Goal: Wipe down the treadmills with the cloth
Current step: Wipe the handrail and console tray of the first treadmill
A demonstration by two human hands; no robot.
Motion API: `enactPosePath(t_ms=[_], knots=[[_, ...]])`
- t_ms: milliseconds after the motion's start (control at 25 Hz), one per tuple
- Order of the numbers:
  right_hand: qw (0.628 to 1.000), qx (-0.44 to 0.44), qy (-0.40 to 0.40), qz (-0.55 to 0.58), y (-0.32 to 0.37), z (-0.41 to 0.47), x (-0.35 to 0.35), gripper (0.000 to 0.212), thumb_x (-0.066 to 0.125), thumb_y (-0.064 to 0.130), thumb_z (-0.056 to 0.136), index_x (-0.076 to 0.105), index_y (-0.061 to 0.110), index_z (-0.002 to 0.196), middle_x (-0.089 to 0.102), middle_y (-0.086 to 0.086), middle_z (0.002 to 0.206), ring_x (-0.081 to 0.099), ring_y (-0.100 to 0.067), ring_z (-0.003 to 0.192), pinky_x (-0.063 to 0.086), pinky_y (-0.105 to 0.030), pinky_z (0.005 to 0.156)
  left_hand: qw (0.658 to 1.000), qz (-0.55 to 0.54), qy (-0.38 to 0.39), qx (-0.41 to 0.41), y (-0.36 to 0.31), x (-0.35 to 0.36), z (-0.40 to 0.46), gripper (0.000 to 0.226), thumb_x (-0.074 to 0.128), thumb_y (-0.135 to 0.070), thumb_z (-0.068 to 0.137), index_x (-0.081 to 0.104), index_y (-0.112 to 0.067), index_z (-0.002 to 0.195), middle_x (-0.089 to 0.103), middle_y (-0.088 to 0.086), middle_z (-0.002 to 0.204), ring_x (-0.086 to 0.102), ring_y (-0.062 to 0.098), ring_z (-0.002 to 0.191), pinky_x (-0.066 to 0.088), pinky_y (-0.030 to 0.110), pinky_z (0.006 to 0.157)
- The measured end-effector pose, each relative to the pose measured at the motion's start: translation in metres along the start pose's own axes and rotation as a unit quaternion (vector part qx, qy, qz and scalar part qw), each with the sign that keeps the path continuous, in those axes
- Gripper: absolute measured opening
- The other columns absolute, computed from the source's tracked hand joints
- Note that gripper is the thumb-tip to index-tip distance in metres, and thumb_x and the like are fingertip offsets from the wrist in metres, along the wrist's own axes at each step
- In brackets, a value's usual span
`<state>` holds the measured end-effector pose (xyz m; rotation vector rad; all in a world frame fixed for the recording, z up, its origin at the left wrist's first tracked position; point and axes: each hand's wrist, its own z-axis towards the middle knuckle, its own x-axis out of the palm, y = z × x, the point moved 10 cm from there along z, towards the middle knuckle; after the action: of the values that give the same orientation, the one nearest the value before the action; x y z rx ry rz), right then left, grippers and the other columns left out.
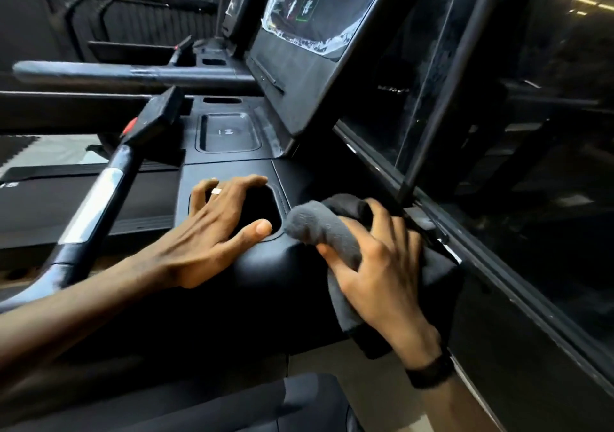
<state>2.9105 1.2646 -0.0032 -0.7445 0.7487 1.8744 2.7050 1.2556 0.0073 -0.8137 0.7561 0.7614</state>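
Now the right hand grips the cloth at the console edge, left hand spread flat.

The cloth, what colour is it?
The cloth is dark grey, seen in the head view, gripped by the right hand.

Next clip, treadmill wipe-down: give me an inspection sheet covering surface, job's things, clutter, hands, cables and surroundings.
Surface: black plastic treadmill console deck with a recessed cup pocket and a shallow tray.
Job's things: grey microfibre cloth, bunched at the deck's right edge.
Clutter: nothing seen.
Hands: left hand rests spread over the pocket, wearing a ring; right hand grips the cloth, dark band on the wrist.
Cables: nothing seen.
Surroundings: tilted touchscreen with wrinkled protective film; black handlebar; dark glass wall on the right; further treadmills behind.
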Motion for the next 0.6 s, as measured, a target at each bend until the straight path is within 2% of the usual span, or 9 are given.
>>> enactPosePath(t_ms=[80,120,200,280,360,440,520,600], knots=[[0.999,0.043,0.009,-0.029,-0.027,0.019,0.003,0.044,0.062,0.06,0.084,0.07,0.032,0.117,0.054,-0.01,0.136,0.049,-0.034,0.116,0.034,-0.048,0.096,1.0,-0.005,-0.006,-0.001,-0.003,-0.002,-0.001,0.075,0.022,-0.07,0.091,0.03,-0.019,0.146,0.043,-0.006,0.134,0.012,-0.024,0.126,-0.002,0.018,0.114],[0.996,0.068,0.033,-0.044,-0.04,0.039,0.01,0.045,0.063,0.059,0.086,0.069,0.03,0.119,0.054,-0.011,0.137,0.047,-0.037,0.121,0.033,-0.051,0.1,1.0,-0.007,-0.008,-0.003,-0.003,-0.003,-0.001,0.075,0.022,-0.069,0.091,0.03,-0.019,0.146,0.043,-0.006,0.133,0.015,-0.021,0.126,-0.003,0.02,0.115],[0.987,0.116,0.09,-0.057,-0.056,0.084,0.033,0.048,0.058,0.06,0.089,0.066,0.029,0.125,0.05,-0.012,0.139,0.041,-0.038,0.13,0.028,-0.053,0.108,1.0,0.004,-0.025,-0.01,0.0,-0.006,0.001,0.077,0.019,-0.071,0.091,0.03,-0.018,0.146,0.043,-0.005,0.138,0.028,-0.004,0.132,-0.002,0.03,0.119],[0.977,0.138,0.138,-0.087,-0.049,0.119,0.061,0.052,0.052,0.062,0.092,0.064,0.026,0.128,0.048,-0.014,0.142,0.037,-0.039,0.133,0.025,-0.053,0.111,0.999,0.017,-0.032,-0.028,0.006,-0.008,0.004,0.08,0.015,-0.073,0.091,0.031,-0.017,0.146,0.041,-0.004,0.143,0.033,0.007,0.136,0.001,0.041,0.12],[0.977,0.098,0.16,-0.102,-0.015,0.133,0.079,0.056,0.047,0.062,0.093,0.061,0.026,0.134,0.042,-0.018,0.15,0.032,-0.039,0.139,0.018,-0.054,0.116,0.998,0.025,-0.035,-0.037,0.01,-0.007,0.004,0.084,0.011,-0.076,0.09,0.032,-0.018,0.146,0.04,-0.004,0.146,0.031,0.006,0.138,0.001,0.044,0.12],[0.981,0.036,0.179,-0.07,0.021,0.119,0.079,0.056,0.047,0.063,0.094,0.052,0.035,0.143,0.028,-0.014,0.161,0.026,-0.036,0.144,0.011,-0.052,0.119,0.998,0.03,-0.041,-0.03,0.009,-0.007,0.004,0.086,0.007,-0.079,0.089,0.031,-0.019,0.145,0.041,-0.003,0.146,0.032,0.007,0.139,0.0,0.045,0.12],[0.983,-0.026,0.179,-0.025,0.038,0.083,0.059,0.055,0.046,0.064,0.094,0.045,0.045,0.145,0.018,-0.006,0.166,0.026,-0.031,0.142,0.013,-0.048,0.117,0.998,0.032,-0.043,-0.023,0.009,-0.007,0.003,0.084,0.007,-0.078,0.089,0.031,-0.02,0.145,0.041,-0.004,0.145,0.034,0.008,0.138,-0.001,0.043,0.12],[0.988,-0.06,0.144,0.004,0.036,0.045,0.035,0.06,0.039,0.071,0.087,0.048,0.048,0.142,0.021,0.003,0.166,0.033,-0.025,0.135,0.022,-0.044,0.11,0.998,0.036,-0.046,-0.02,0.008,-0.008,0.003,0.083,0.009,-0.076,0.09,0.031,-0.019,0.146,0.041,-0.004,0.144,0.036,0.009,0.136,-0.002,0.04,0.12]])
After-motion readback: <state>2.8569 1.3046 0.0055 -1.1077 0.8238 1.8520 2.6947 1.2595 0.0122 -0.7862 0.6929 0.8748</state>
